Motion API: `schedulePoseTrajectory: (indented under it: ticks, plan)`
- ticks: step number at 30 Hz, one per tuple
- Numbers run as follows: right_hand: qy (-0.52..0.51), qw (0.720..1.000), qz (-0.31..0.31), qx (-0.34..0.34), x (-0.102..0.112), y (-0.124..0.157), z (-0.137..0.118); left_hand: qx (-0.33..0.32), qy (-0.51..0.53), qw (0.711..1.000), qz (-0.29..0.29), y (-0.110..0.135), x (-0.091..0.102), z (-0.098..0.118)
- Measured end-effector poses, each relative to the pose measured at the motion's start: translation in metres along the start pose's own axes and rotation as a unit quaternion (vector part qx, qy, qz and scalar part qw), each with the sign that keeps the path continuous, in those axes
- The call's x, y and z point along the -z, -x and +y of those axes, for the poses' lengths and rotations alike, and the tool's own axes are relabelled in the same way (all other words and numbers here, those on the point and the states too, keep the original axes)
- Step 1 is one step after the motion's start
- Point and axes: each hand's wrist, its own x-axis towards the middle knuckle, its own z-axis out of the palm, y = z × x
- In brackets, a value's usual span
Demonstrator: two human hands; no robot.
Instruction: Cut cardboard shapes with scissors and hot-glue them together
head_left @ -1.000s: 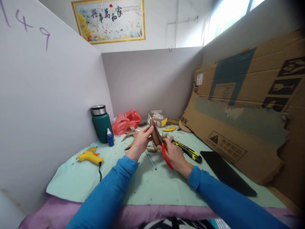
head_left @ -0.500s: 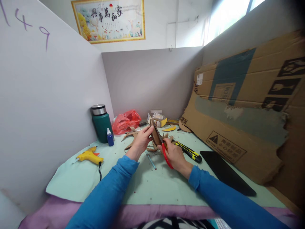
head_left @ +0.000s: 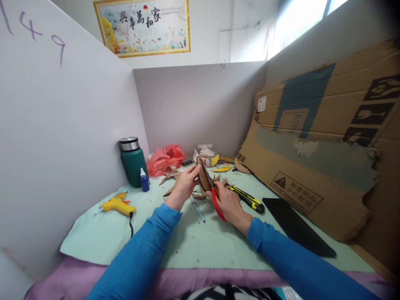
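Between thumb and fingers, my left hand (head_left: 185,185) grips a brown piece of cardboard (head_left: 203,177), tilted upward above the table. My right hand (head_left: 229,202) is closed round the red handles of a pair of scissors (head_left: 215,202). The dark blades lie along the right edge of the cardboard, pointing away from me. Whether the blades have cardboard between them I cannot tell. Under and around both hands lie brown cardboard scraps (head_left: 170,177). A blue pencil-like stick (head_left: 197,210) rests on the table below my hands.
A yellow-black utility knife (head_left: 248,199) and a black flat sheet (head_left: 298,227) lie to the right, before a large leaning cardboard sheet (head_left: 312,166). Leftward are a yellow glue gun (head_left: 118,204), green flask (head_left: 133,162) and blue bottle (head_left: 144,181). Behind sit a red bag (head_left: 165,159) and small box (head_left: 214,159).
The scissors' red handles have shifted very slightly to the left and closer together. Both hands and the cardboard stay in nearly the same place.
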Motion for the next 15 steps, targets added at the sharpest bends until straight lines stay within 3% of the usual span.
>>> schedulePoseTrajectory:
  ticks: [15]
  plan:
    - [-0.036,0.999,-0.022,-0.008,0.0031,0.0007,-0.0004,-0.005,-0.011,1.0,-0.004,0.0005,-0.0002,0.001]
